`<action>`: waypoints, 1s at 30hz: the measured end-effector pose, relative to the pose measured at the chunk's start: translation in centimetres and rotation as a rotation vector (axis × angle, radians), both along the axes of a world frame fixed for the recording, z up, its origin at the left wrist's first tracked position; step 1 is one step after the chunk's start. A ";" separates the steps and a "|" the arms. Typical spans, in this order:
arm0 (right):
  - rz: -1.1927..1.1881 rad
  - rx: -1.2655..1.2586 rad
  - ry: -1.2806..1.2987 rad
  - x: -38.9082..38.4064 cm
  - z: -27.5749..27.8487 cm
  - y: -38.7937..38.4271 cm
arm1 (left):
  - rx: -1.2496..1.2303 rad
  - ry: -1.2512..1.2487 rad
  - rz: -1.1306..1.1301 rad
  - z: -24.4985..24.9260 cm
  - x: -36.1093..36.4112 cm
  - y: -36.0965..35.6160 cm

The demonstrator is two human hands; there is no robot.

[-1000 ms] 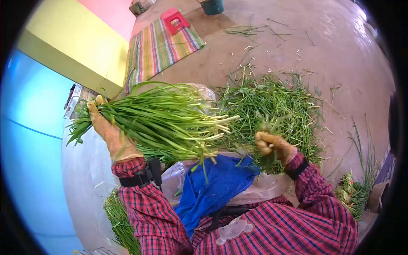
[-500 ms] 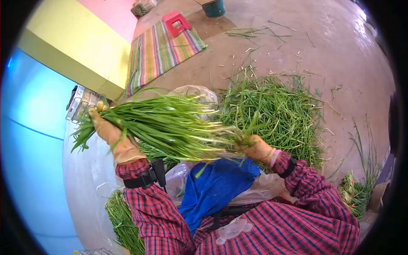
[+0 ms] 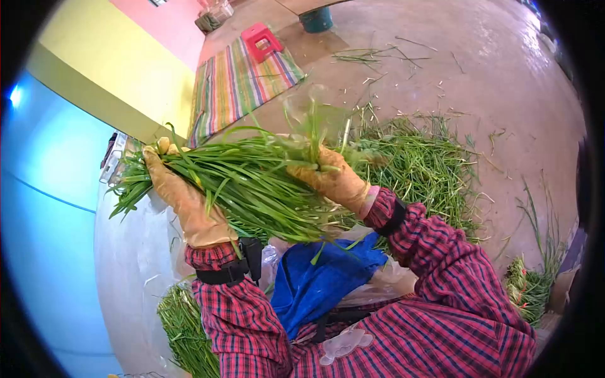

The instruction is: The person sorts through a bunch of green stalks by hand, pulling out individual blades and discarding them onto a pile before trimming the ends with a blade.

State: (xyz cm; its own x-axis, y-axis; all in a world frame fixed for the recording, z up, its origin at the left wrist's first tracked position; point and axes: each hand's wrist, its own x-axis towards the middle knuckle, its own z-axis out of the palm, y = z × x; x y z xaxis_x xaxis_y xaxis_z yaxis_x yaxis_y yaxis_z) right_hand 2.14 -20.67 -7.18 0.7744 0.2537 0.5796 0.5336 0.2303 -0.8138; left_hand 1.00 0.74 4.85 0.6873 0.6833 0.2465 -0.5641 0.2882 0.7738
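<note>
"What's going on with the hands?"

"The left hand [image 3: 183, 195], gloved, is closed around the leafy end of a long green bunch [image 3: 246, 173], between nine and ten o'clock. The right hand [image 3: 337, 179], also gloved, is just above centre over the bunch's stalk side, its fingers curled in around a few loose blades [image 3: 312, 132]. Those are blurred, so I can't tell how many."

"Which step is that?"

"I'd judge it's sorting through the bunch, the right hand working at strands while the left bears it."

"And what does such a move call for?"

"A firm left grip and a light, selective right one, I'd say, or the bunch could spread apart."

"Any containers?"

"A teal bucket [image 3: 316, 22] at twelve o'clock, a board partly over it. Its contents are hidden. Clear plastic [image 3: 394, 277] lies near five o'clock, beside a blue cloth [image 3: 324, 271] at six; I can't tell if it's a bag or a sheet."

"And the other greens?"

"A loose heap [image 3: 419, 164] on the floor [image 3: 504, 82] toward two or three o'clock, a bundle with red ties [image 3: 517, 283] at four, and another pile [image 3: 186, 324] at seven."

"Further off?"

"A pink stool [image 3: 261, 41] on a striped mat [image 3: 236, 88], around eleven."
</note>
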 end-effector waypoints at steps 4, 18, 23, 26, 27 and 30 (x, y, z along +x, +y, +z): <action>0.337 0.183 0.483 -2.8 -2.5 -2.5 | -0.004 0.077 0.079 0.3 -1.0 1.2; 0.312 -0.104 0.882 -5.1 -8.8 -11.0 | 0.853 0.211 0.422 -1.2 -1.3 7.7; 0.530 0.118 0.619 -4.4 -4.0 -0.1 | 0.135 -0.077 -0.009 -2.2 0.9 7.1; 0.739 0.443 0.926 -4.2 -4.8 1.1 | 0.011 -0.079 -0.146 -1.9 -1.0 7.6; 0.788 0.529 1.082 -4.5 -4.5 0.1 | -0.112 -0.129 -0.338 -2.0 -1.3 8.5; 0.745 0.270 0.951 -5.8 -3.4 -3.5 | -0.047 -0.085 -0.206 -2.9 -1.4 9.4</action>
